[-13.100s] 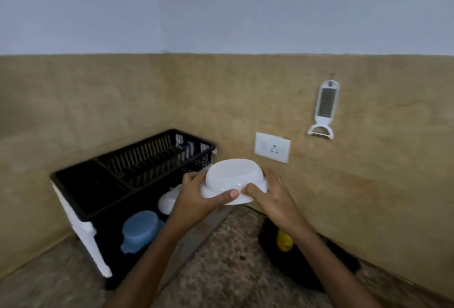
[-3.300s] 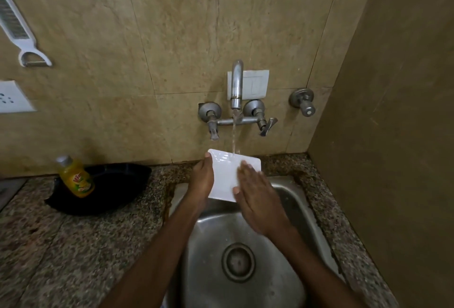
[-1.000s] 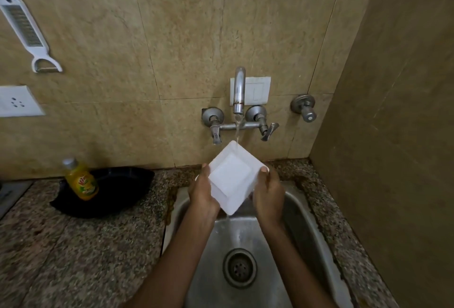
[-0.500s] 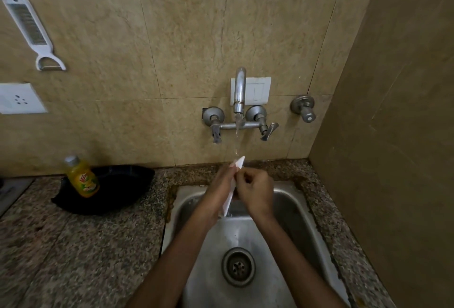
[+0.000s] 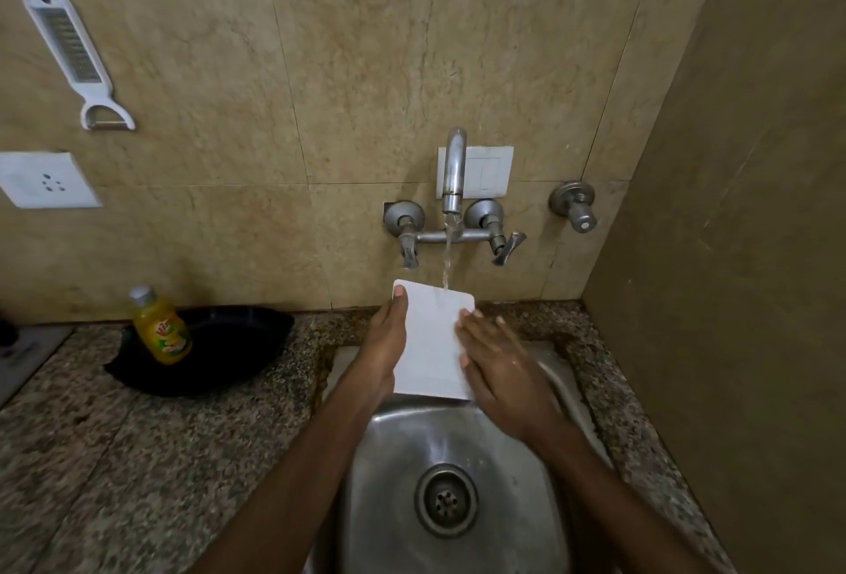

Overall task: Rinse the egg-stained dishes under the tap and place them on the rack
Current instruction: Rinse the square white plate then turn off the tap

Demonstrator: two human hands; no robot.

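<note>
A white square plate (image 5: 430,340) stands tilted over the steel sink (image 5: 398,459), its flat face toward me. Water runs from the tap (image 5: 454,170) onto the plate's top edge. My left hand (image 5: 384,344) grips the plate's left edge, thumb at the upper corner. My right hand (image 5: 499,367) lies flat with fingers spread against the plate's right side. The dish rack is out of view.
A black tray (image 5: 229,353) with a yellow bottle (image 5: 160,326) sits on the granite counter (image 5: 137,459) left of the sink. A white grater (image 5: 73,51) and a socket (image 5: 46,179) are on the wall. A side wall (image 5: 732,253) stands close on the right.
The plate has turned from edge-on to flat-faced under the stream. My right hand has opened flat against its right side; the left holds its left edge.
</note>
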